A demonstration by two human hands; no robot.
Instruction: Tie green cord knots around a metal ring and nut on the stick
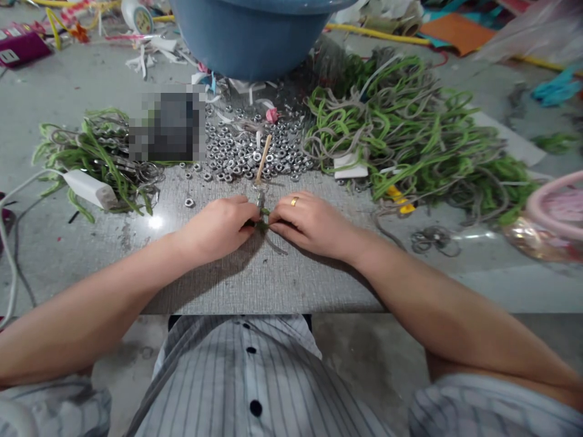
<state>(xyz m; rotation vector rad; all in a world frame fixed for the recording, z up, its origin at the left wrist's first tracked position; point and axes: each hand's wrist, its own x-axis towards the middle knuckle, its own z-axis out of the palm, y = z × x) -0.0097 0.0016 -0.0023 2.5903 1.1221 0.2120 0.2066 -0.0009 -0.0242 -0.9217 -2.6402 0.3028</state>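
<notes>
My left hand [221, 226] and my right hand [312, 223] meet above the near part of the table, fingers pinched close together. Between the fingertips is a short piece of green and grey cord [263, 227], whose grey tail lies toward the right hand. Something small and shiny shows by the left fingertips, too small to name. Just beyond the hands, a thin wooden stick [263, 159] leans on a spread of metal nuts [237, 149]. One loose nut [189, 203] lies left of my left hand.
A blue basin [246, 42] stands behind the nuts. Green and grey cords [423, 127] are heaped at right, with a smaller corded bundle [98, 142] at left beside a white power adapter [91, 188]. Metal rings [436, 241] and a pink-rimmed basket [542, 197] are farther right.
</notes>
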